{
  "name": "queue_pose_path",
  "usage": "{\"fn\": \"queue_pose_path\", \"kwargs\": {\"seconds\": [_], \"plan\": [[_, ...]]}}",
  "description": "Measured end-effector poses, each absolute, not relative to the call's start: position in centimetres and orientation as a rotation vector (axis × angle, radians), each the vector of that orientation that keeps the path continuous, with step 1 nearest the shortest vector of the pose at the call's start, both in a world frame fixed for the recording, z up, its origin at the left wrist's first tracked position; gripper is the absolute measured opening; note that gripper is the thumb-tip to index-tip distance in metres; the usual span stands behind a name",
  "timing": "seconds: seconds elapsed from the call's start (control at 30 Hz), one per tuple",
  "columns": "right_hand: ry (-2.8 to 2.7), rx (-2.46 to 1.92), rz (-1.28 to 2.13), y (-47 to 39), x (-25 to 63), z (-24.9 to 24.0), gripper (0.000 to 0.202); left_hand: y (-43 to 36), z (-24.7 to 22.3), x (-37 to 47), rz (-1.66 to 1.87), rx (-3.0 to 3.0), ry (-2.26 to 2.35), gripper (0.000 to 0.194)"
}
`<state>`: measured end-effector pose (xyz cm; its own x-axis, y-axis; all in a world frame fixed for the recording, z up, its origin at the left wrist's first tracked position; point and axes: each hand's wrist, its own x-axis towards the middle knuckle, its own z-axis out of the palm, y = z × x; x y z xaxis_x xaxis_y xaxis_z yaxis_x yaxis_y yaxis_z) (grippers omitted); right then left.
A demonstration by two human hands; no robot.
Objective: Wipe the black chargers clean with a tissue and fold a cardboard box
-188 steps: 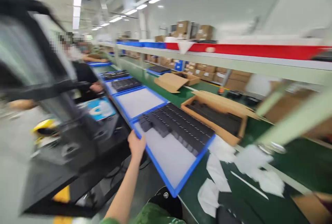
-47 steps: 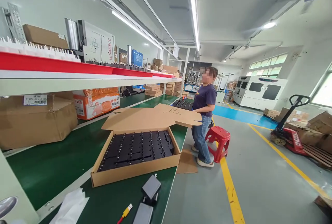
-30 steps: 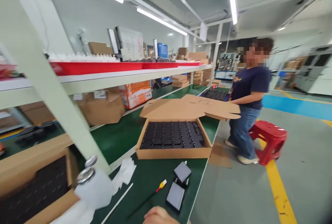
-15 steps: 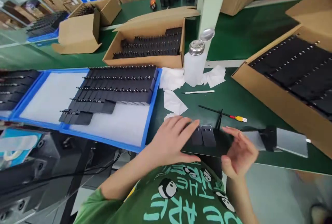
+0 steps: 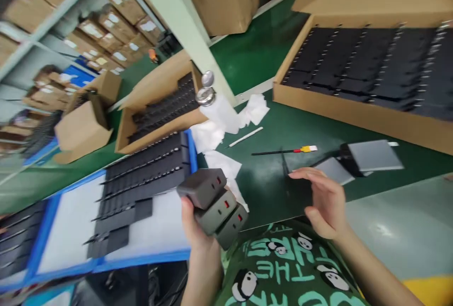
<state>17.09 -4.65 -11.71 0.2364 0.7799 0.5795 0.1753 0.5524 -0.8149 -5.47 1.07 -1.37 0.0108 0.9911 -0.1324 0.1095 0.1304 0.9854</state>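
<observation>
Three dark grey blocks (image 5: 214, 218) with small red ports are held side by side in my left hand (image 5: 201, 244), raised over the table's near edge beside the blue tray. My right hand (image 5: 325, 197) hovers at the table's front edge, fingers apart and curved, with nothing seen in it. By its fingertips is a thin black tool (image 5: 285, 169), blurred. A black cable with a red and yellow connector (image 5: 307, 149) lies behind that hand. To the right, flat grey plates (image 5: 375, 156) rest on the green table (image 5: 262, 178).
Blue trays (image 5: 193, 152) at the left hold rows of black units. An open carton (image 5: 339, 103) of black units stands at the right, another carton (image 5: 159, 136) behind the trays. A white bottle (image 5: 224, 112), tissues (image 5: 224, 164) and a white stick (image 5: 246, 137) lie between.
My left hand has lifted the blocks from the table and moved left with them. My right hand stays near the front edge. The view has turned to the right and tilted.
</observation>
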Motion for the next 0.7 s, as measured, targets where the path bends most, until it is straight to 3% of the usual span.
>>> {"fn": "queue_pose_path", "kwargs": {"seconds": [0.07,0.27,0.43,0.7], "plan": [[-1.275,-0.934,0.541,-5.0,17.5,-11.9,0.049,1.3,-0.8,-5.6,1.010,1.119,1.288,0.080],[-1.217,-0.951,0.600,-4.8,17.8,-12.3,0.053,0.7,-2.9,-6.3,1.053,0.504,0.970,0.073],[-1.206,-1.032,0.582,-4.9,17.7,-12.4,0.054,-0.4,-4.3,-7.0,1.122,0.435,0.831,0.070],[-1.272,-1.138,0.536,-4.5,17.6,-12.7,0.057,-1.1,-2.2,-7.9,1.271,0.310,0.616,0.064]]}}
